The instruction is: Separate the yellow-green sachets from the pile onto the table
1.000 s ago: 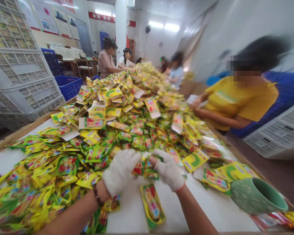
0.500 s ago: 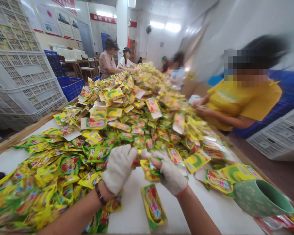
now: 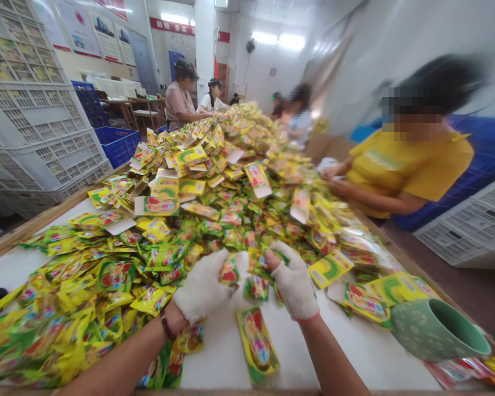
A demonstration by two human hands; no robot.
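Note:
My left hand (image 3: pixel 202 287), in a white glove, is closed around a small yellow-green carton (image 3: pixel 230 269) with fruit pictures, its white flap open toward the right. Opposite it, my right hand (image 3: pixel 296 287), its thumb bare at the tip, grips small green-yellow sachets (image 3: pixel 279 256); how many is hidden by the fingers. Between the two hands shows another sachet (image 3: pixel 257 287); whether it is held or resting on the table I cannot tell. Nearer to me, a filled-looking carton (image 3: pixel 258 344) lies flat on the white tabletop (image 3: pixel 297 360).
A large heap of sachets and cartons (image 3: pixel 231 192) covers the table ahead and left. On the right, a green flowered cup (image 3: pixel 416 330) lies tilted beside cartons (image 3: pixel 367 302). A person in yellow (image 3: pixel 400 170) works across the right edge. White crates (image 3: pixel 45 124) are stacked at left.
My hands have moved apart. The carton in my left hand has turned so its printed face shows, and a sachet is now visible below and between the hands.

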